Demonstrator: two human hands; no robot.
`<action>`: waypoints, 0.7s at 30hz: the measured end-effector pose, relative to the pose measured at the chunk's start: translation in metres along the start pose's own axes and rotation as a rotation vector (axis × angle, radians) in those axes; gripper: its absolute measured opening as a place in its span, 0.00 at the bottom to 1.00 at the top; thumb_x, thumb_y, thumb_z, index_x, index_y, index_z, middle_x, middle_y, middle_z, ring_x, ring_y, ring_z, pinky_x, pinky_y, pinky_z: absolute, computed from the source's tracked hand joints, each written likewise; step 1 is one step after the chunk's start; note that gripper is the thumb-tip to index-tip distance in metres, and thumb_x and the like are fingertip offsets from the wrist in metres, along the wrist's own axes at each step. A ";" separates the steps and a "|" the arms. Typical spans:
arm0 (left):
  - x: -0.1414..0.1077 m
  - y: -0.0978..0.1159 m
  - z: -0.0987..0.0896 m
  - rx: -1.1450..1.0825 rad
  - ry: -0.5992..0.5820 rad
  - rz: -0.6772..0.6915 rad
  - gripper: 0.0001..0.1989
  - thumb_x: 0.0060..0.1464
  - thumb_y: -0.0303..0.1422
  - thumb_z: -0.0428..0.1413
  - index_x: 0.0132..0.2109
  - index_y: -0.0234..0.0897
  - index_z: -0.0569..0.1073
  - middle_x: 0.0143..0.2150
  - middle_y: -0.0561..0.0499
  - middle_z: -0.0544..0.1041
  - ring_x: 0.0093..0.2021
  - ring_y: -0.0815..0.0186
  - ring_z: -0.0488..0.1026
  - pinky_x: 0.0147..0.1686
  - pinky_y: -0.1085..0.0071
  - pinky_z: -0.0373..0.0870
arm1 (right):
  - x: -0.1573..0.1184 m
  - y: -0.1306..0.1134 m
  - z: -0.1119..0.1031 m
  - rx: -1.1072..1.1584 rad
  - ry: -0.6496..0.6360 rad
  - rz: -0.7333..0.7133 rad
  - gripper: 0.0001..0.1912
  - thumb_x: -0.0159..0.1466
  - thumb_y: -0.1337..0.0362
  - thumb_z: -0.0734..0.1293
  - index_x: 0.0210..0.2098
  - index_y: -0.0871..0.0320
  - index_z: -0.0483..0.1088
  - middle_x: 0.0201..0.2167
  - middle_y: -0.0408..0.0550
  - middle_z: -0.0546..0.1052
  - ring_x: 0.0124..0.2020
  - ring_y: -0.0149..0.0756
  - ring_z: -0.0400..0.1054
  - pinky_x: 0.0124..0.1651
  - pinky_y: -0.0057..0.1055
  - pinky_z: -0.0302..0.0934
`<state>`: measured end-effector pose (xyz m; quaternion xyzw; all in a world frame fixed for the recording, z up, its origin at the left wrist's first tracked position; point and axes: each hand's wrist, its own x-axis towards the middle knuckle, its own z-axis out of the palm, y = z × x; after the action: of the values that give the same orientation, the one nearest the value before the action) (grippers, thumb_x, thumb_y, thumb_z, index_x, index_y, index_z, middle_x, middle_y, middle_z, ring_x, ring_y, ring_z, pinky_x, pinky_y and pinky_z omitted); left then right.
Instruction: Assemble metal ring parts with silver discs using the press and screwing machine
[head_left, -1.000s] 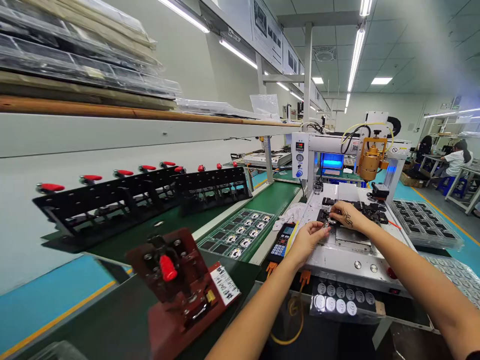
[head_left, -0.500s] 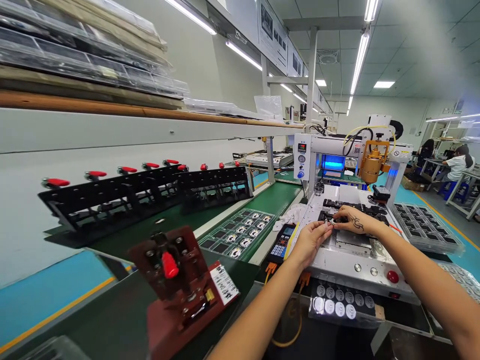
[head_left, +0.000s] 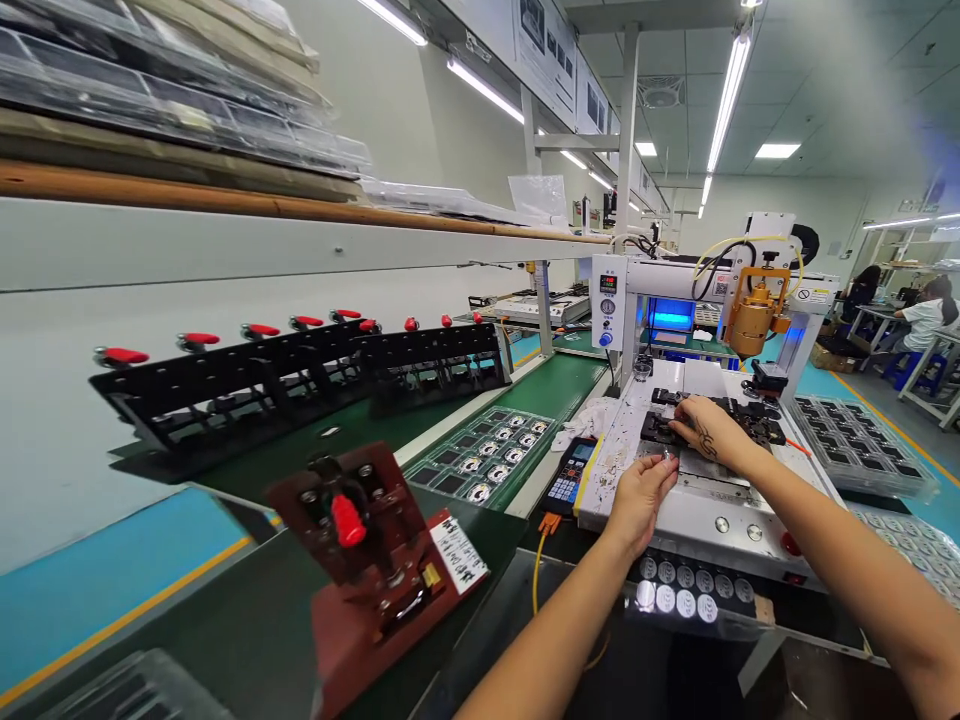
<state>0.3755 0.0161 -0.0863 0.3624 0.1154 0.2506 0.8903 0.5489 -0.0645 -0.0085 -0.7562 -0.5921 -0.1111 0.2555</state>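
My left hand [head_left: 643, 492] is over the front of the white machine's bed, its thumb and fingers pinched on a small shiny piece too tiny to make out. Just beyond it, my right hand [head_left: 706, 432] reaches down to the black fixture [head_left: 759, 422] on the bed; its fingers are bent together at the fixture's left part, and whatever lies under the fingertips is hidden. The two hands are slightly apart. Above and behind them hangs the machine's gold-coloured dispensing head [head_left: 752, 318].
A handheld keypad [head_left: 570, 478] lies left of the machine. A tray of round parts [head_left: 487, 450] rests on the green belt. Nearer stands a dark red clamp fixture [head_left: 360, 580]. Black racks with red handles [head_left: 247, 390] are at left. A tray of black parts [head_left: 862, 440] is at right.
My hands have moved apart: the right is now at the black fixture, the left a little lower and nearer. The whole view has shifted slightly.
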 end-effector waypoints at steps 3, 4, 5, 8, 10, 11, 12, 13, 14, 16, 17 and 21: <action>-0.001 -0.001 0.000 -0.016 -0.003 0.010 0.23 0.47 0.33 0.77 0.44 0.33 0.75 0.52 0.39 0.83 0.57 0.56 0.81 0.72 0.54 0.66 | -0.024 -0.016 -0.017 -0.007 0.034 -0.055 0.08 0.75 0.62 0.64 0.41 0.58 0.71 0.40 0.53 0.76 0.44 0.43 0.69 0.49 0.36 0.61; -0.003 0.003 -0.001 -0.021 -0.014 0.011 0.24 0.47 0.34 0.77 0.44 0.33 0.74 0.53 0.38 0.83 0.58 0.54 0.81 0.71 0.53 0.66 | -0.031 -0.020 -0.022 -0.005 0.035 -0.063 0.09 0.76 0.62 0.63 0.41 0.57 0.72 0.40 0.53 0.76 0.43 0.42 0.70 0.48 0.35 0.62; -0.005 0.009 -0.004 -0.027 -0.025 0.013 0.24 0.47 0.35 0.77 0.44 0.33 0.74 0.53 0.37 0.83 0.58 0.52 0.81 0.70 0.52 0.67 | -0.036 -0.024 -0.026 -0.003 0.034 -0.065 0.09 0.76 0.62 0.63 0.42 0.57 0.72 0.40 0.52 0.77 0.42 0.41 0.70 0.47 0.34 0.62; -0.011 0.034 -0.014 -0.015 -0.039 0.068 0.24 0.48 0.36 0.76 0.45 0.32 0.74 0.54 0.36 0.83 0.58 0.50 0.81 0.69 0.51 0.70 | -0.045 -0.034 -0.031 -0.003 -0.002 -0.072 0.06 0.75 0.65 0.64 0.44 0.58 0.73 0.40 0.50 0.79 0.39 0.38 0.72 0.43 0.32 0.63; -0.016 0.049 -0.021 0.014 -0.010 0.131 0.24 0.49 0.36 0.75 0.46 0.32 0.74 0.54 0.37 0.83 0.57 0.52 0.82 0.68 0.53 0.71 | -0.045 -0.040 -0.025 -0.016 -0.053 -0.103 0.05 0.73 0.67 0.66 0.45 0.57 0.75 0.41 0.50 0.80 0.40 0.38 0.73 0.44 0.31 0.64; -0.018 0.055 -0.025 0.028 0.009 0.155 0.23 0.50 0.35 0.75 0.47 0.32 0.74 0.53 0.37 0.83 0.56 0.53 0.82 0.67 0.54 0.72 | -0.044 -0.043 -0.020 -0.030 -0.079 -0.124 0.05 0.72 0.67 0.67 0.45 0.57 0.76 0.41 0.50 0.80 0.41 0.39 0.73 0.45 0.32 0.64; -0.020 0.060 -0.029 0.039 0.027 0.169 0.23 0.50 0.35 0.75 0.47 0.32 0.74 0.53 0.38 0.83 0.55 0.54 0.82 0.66 0.55 0.73 | -0.044 -0.047 -0.014 -0.050 -0.105 -0.147 0.04 0.72 0.66 0.69 0.45 0.57 0.76 0.41 0.50 0.80 0.43 0.41 0.73 0.46 0.33 0.64; -0.022 0.063 -0.032 0.044 0.041 0.172 0.23 0.50 0.35 0.75 0.47 0.32 0.74 0.52 0.38 0.83 0.54 0.54 0.83 0.65 0.55 0.74 | -0.043 -0.050 -0.007 -0.077 -0.128 -0.168 0.03 0.71 0.66 0.69 0.43 0.57 0.77 0.40 0.51 0.80 0.44 0.43 0.72 0.47 0.34 0.64; -0.025 0.064 -0.035 0.047 0.051 0.171 0.23 0.50 0.35 0.75 0.47 0.31 0.74 0.51 0.37 0.84 0.53 0.54 0.83 0.64 0.55 0.75 | -0.043 -0.054 0.001 -0.108 -0.148 -0.185 0.03 0.71 0.66 0.70 0.40 0.58 0.77 0.39 0.52 0.80 0.44 0.45 0.72 0.48 0.36 0.63; -0.031 0.064 -0.040 0.055 0.060 0.165 0.23 0.50 0.36 0.75 0.46 0.31 0.74 0.51 0.37 0.83 0.52 0.54 0.83 0.62 0.56 0.76 | -0.044 -0.059 0.017 -0.177 -0.174 -0.201 0.05 0.70 0.67 0.70 0.36 0.59 0.76 0.37 0.55 0.80 0.44 0.48 0.70 0.48 0.40 0.62; -0.034 0.063 -0.042 0.060 0.061 0.159 0.23 0.50 0.36 0.75 0.47 0.31 0.74 0.51 0.36 0.83 0.51 0.55 0.83 0.62 0.56 0.76 | -0.045 -0.061 0.025 -0.210 -0.178 -0.199 0.06 0.70 0.67 0.71 0.35 0.60 0.76 0.37 0.57 0.79 0.44 0.49 0.70 0.48 0.41 0.61; -0.046 0.061 -0.049 0.080 0.037 0.136 0.24 0.51 0.38 0.75 0.48 0.31 0.75 0.54 0.36 0.83 0.52 0.54 0.83 0.62 0.57 0.76 | -0.053 -0.059 0.045 -0.292 -0.156 -0.167 0.08 0.71 0.62 0.72 0.40 0.62 0.76 0.42 0.59 0.78 0.47 0.53 0.68 0.49 0.44 0.60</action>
<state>0.2956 0.0575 -0.0774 0.3999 0.1167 0.3124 0.8537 0.4720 -0.0758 -0.0565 -0.7398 -0.6485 -0.1575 0.0863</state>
